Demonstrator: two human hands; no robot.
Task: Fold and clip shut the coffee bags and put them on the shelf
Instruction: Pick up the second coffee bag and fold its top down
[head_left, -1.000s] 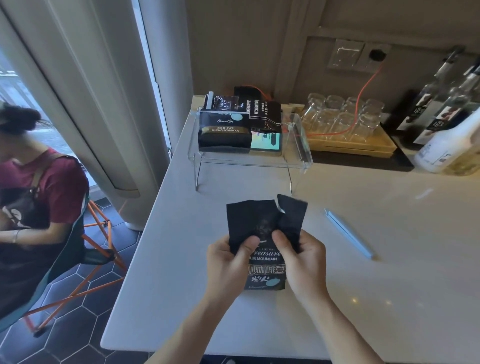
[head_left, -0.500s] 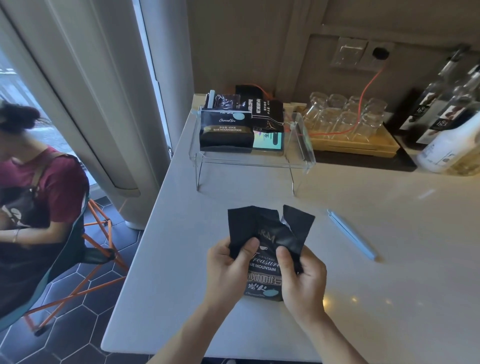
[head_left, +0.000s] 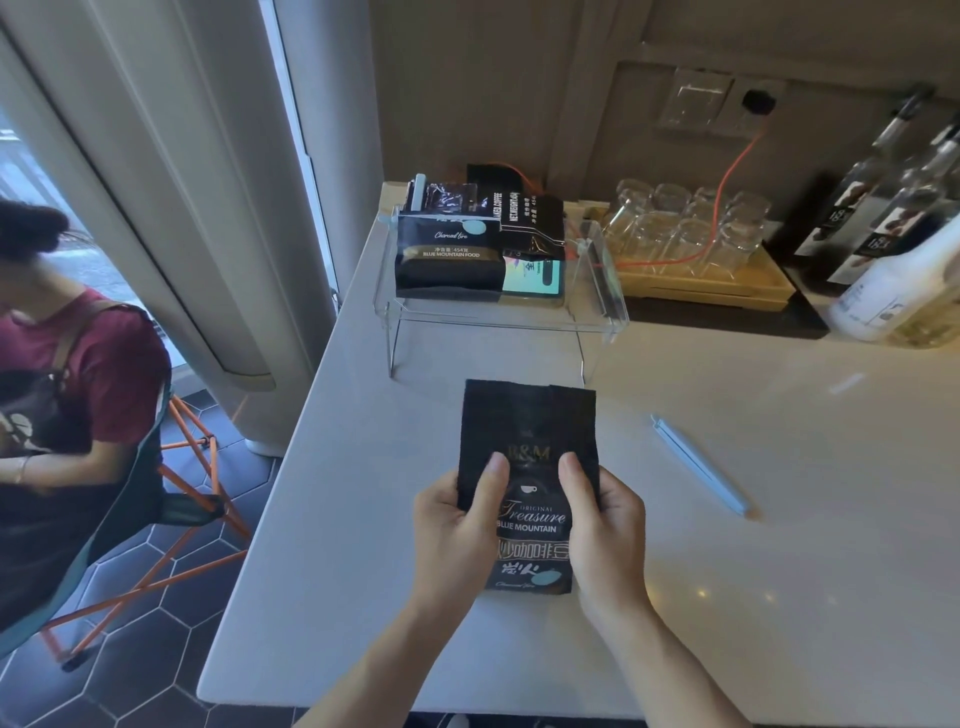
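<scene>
A pale counter (head_left: 727, 597) fills most of the view, with dark hexagon floor tiles seen past its left edge. A seated person (head_left: 67, 415) in a red top and dark apron is seen at the far left, on an orange-legged stool (head_left: 171, 519). At the back right, a tray (head_left: 701, 286) of upturned glasses is set against the wall, with bottles (head_left: 883, 208) beside it. A clear shelf (head_left: 498, 312) on thin legs is placed at the counter's back left; two black coffee bags (head_left: 447, 254) are laid on it side by side, one closed with a pale clip at its top.

Near the front edge, a black bag (head_left: 527, 426) is held upright over the counter, its top flat and unfolded, its printed face turned to the camera. It is gripped at its left edge by the left hand (head_left: 452, 535) and at its right edge by the right hand (head_left: 608, 535). Each thumb is pressed on the front, with the fingers curled behind, so that the bag is pinched. A blue clip (head_left: 701, 465) is left lying on the counter to the right, apart from the bag.
</scene>
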